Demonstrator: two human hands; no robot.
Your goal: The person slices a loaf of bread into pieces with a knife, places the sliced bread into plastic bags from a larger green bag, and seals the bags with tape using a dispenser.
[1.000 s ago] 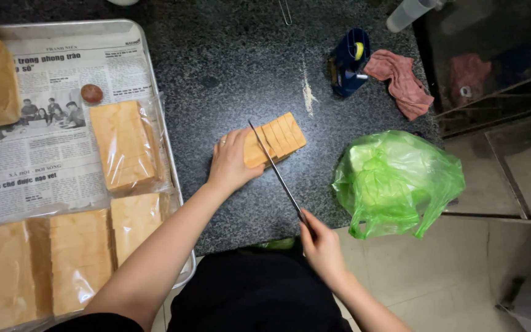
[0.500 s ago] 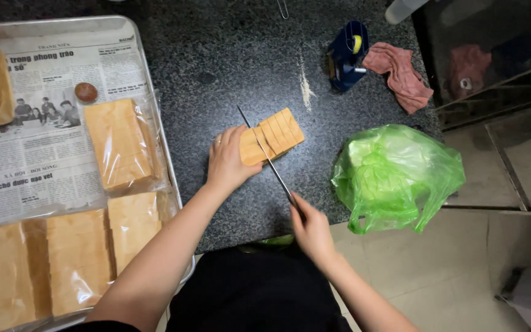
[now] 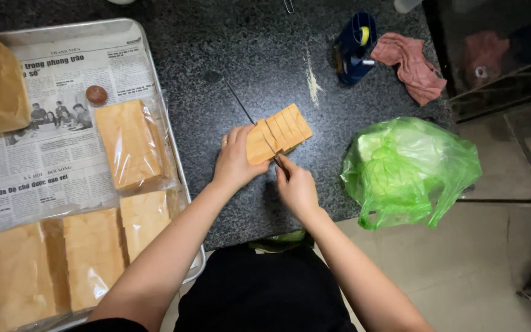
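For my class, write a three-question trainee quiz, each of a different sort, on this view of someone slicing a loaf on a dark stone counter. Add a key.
1. True or false: the left hand rests on the uncut end of the golden, partly sliced loaf.
2. Multiple choice: what does the right hand grip? A) a crumpled green plastic bag B) a long thin-bladed knife C) a blue tape dispenser
3. Fill in: the metal tray beside the left arm is lined with ____.

Key
1. True; the cut slices lie on the knife's far side.
2. B; the green bag and the blue dispenser sit untouched on the right.
3. Newspaper, with plastic-wrapped loaves on it.
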